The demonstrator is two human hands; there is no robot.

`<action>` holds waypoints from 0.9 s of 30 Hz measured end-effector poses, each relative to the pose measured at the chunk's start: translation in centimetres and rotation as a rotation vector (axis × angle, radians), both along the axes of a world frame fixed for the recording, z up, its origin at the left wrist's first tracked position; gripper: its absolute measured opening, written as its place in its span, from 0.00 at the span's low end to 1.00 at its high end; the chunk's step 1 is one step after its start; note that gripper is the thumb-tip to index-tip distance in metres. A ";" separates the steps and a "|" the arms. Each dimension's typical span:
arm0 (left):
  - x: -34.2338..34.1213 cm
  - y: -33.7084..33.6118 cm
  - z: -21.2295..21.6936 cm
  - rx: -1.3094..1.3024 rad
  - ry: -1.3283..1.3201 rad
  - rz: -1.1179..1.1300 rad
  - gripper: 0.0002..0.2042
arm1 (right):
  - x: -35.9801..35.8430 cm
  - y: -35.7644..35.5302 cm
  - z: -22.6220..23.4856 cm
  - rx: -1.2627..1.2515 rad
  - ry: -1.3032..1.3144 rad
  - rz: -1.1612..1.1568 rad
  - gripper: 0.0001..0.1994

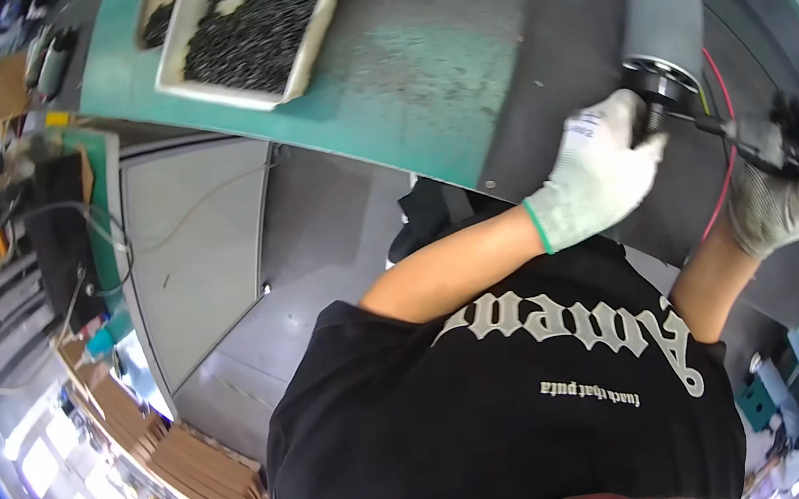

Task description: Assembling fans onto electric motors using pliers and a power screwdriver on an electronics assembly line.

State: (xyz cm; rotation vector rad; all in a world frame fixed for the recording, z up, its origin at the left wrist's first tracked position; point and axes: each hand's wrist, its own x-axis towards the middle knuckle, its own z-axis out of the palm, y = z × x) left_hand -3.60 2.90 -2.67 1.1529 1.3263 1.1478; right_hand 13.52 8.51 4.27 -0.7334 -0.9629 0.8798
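A grey cylindrical motor (662, 8) with black ends lies on the dark mat at the right of the bench. My left hand (601, 167), in a white glove with a green cuff, closes its fingers around the dark narrow neck at the motor's near end. My right hand (784, 199), also gloved, grips a black power screwdriver (758, 139). The tool's thin shank points left, and its tip meets or nearly meets the side of the neck beside my left fingers; exact contact is too small to tell. A red wire (723, 86) runs between motor and tool.
A white tray (295, 86) of small black parts stands on the green bench (404, 128) at the far left, with other trays behind it. Left of me is a grey panel (202, 245). Stacked brown cardboard (202, 472) lies at lower left.
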 end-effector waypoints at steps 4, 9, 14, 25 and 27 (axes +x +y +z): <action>0.6 0.0 -0.5 0.122 0.228 0.022 0.13 | 0.1 0.2 0.0 0.000 -0.279 -0.366 0.17; 0.1 0.1 -0.9 0.443 0.701 0.091 0.16 | 5.7 -0.1 0.6 -0.041 0.095 0.025 0.20; -3.3 -0.4 0.3 0.335 0.573 -0.129 0.04 | 3.8 -0.6 -0.2 -0.093 -0.082 -0.252 0.18; -33.7 4.6 0.4 -0.060 1.537 0.374 0.17 | 6.7 -2.6 -1.6 -0.041 -0.182 -0.237 0.14; -32.8 5.2 0.6 -0.136 1.518 0.389 0.16 | 6.1 -2.9 -1.5 -0.051 -0.183 -0.240 0.15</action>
